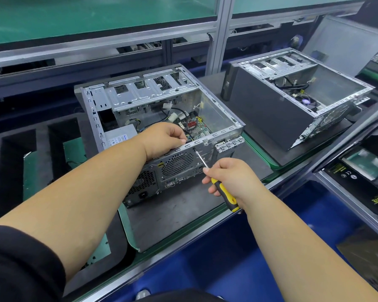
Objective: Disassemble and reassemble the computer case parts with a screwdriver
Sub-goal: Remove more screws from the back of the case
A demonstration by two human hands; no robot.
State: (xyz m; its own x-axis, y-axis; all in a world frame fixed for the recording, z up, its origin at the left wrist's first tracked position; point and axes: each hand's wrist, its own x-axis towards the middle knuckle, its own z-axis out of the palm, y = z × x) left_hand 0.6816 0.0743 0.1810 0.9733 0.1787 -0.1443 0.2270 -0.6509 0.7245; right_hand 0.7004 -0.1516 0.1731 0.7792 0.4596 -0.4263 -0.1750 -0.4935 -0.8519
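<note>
Two open computer cases lie on their sides on the grey work mat point(172, 216): the nearer computer case point(153, 118) sits in the middle of the frame, and a second case point(277, 112) rests well apart from it at the upper right, tilted with its open side facing up. One screwdriver point(218, 182) is in view, with a yellow and black handle and a bare metal shaft; its tip meets the upper edge of the nearer case's rear panel, just right of the round fan grille point(177, 163). The right hand point(229, 179), right of centre, is wrapped around the handle, fingers curled, thumb lying toward the shaft. The left hand point(162, 140), at centre, rests over the top rim of that same rear panel with its fingers curled down inside the case, gripping the rim. Two bare forearms reach in from the lower edge, and one black sleeve point(20, 264) shows at the lower left. Inside the nearer case sit one grey power supply point(120, 136), a bundle of cables and a green circuit board point(196, 127). At the left of the frame, black foam point(11, 171) shows two deep rectangular slots.
</note>
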